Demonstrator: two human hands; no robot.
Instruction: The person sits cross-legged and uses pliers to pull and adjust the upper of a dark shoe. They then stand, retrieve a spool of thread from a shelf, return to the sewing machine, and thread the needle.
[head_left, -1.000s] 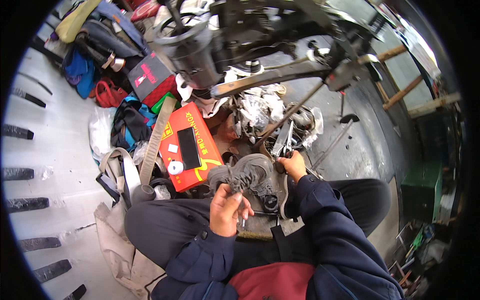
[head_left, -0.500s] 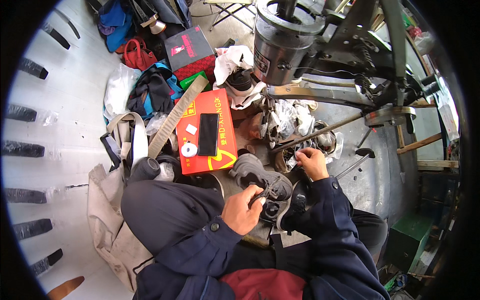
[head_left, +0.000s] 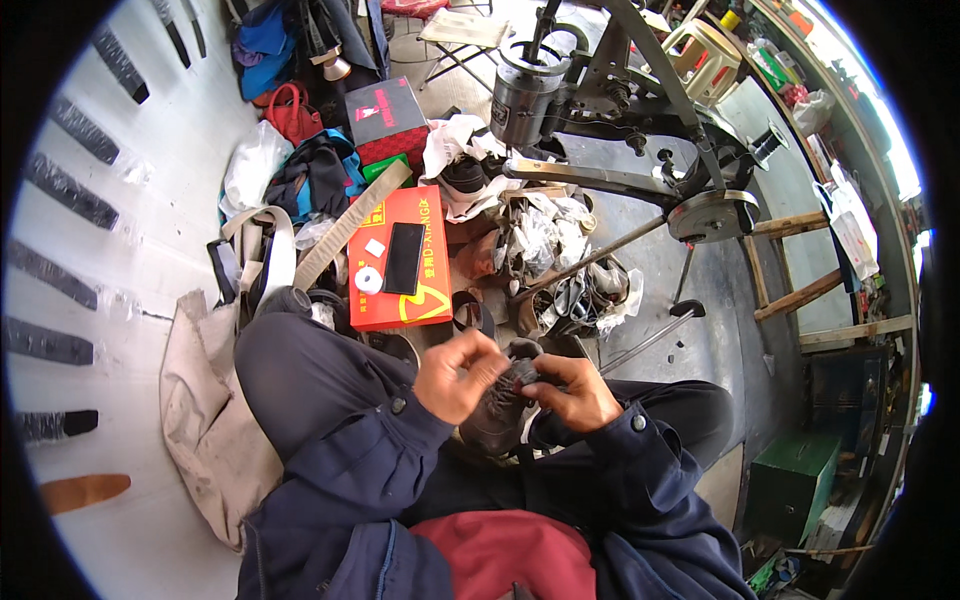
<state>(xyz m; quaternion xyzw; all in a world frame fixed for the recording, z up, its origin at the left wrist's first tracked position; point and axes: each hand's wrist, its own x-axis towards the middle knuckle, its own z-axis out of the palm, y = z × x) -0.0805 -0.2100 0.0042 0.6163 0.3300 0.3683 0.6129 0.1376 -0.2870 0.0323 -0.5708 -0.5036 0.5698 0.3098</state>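
Observation:
A dark grey lace-up shoe [head_left: 492, 420] stands between my knees, partly covered by my hands. My right hand [head_left: 578, 395] is closed at the upper part of the shoe, with thumb and fingers pinching its dark edge. Just left of it, my left hand [head_left: 458, 380] hovers over the shoe with its fingers drawn together in a pinch. Whatever is between those left fingertips is too small or blurred to make out. Ahead of the shoe lies another dark piece of footwear [head_left: 472, 313], mostly hidden.
An orange-red shoebox [head_left: 435, 260] at the left carries a black phone [head_left: 403, 258] and a white roll [head_left: 369, 280]. Bags of scraps [head_left: 545, 240] lie ahead. A metal hand-cranked sewing machine [head_left: 640, 110] stands at the far right, its bar reaching toward my right knee.
My right hand has come back from the bags to the shoe. The shoe has been turned and drawn nearer to me. My left hand has let go of its upper and lifted.

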